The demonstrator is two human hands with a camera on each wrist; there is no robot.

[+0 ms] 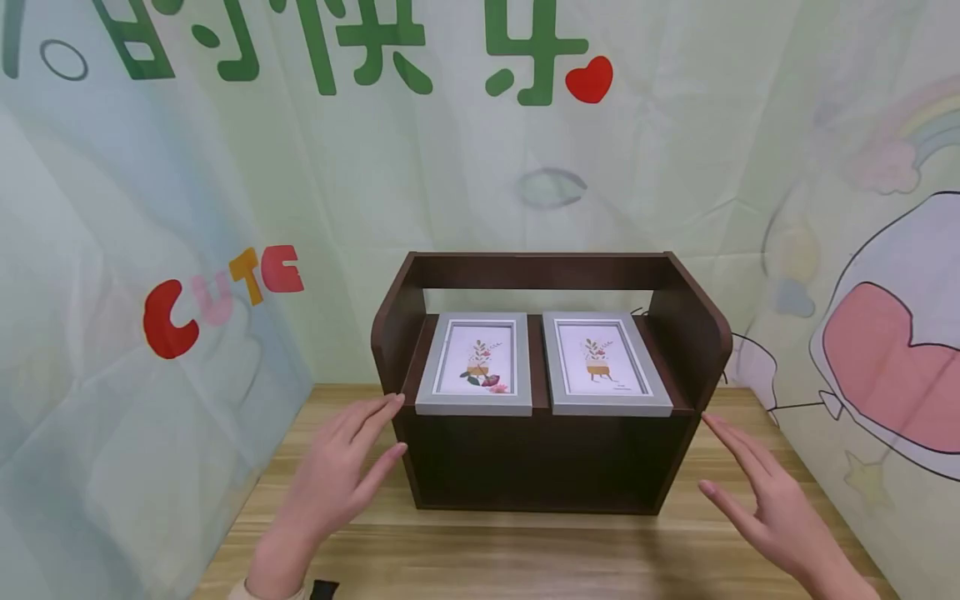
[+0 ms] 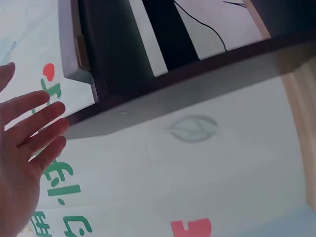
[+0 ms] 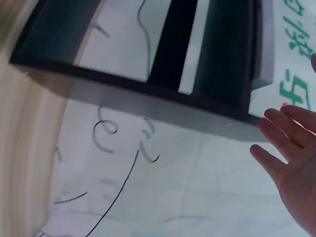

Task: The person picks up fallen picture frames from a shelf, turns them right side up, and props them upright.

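Note:
A dark brown wooden desktop shelf [image 1: 536, 462] stands between my two hands. On its upper board lie two silver-grey picture frames, side by side. The left frame [image 1: 474, 406] shows a potted plant with extra flowers at the bottom. A similar plant fills the picture in the right frame [image 1: 607, 406]. My left hand [image 1: 330, 475] has its fingers extended, fingertips right at the shelf's front left edge. At the front right edge are the fingertips of my right hand [image 1: 765, 500], also stretched out. Both wrist views show the hands beside the shelf's side panels, holding nothing.
The shelf stands on a light wood-grain table [image 1: 480, 558]. Behind it hangs a pale green printed cloth [image 1: 450, 167] with green characters and a red heart. Cloth also closes in the left and right sides. A small black object [image 1: 324, 590] shows by my left wrist.

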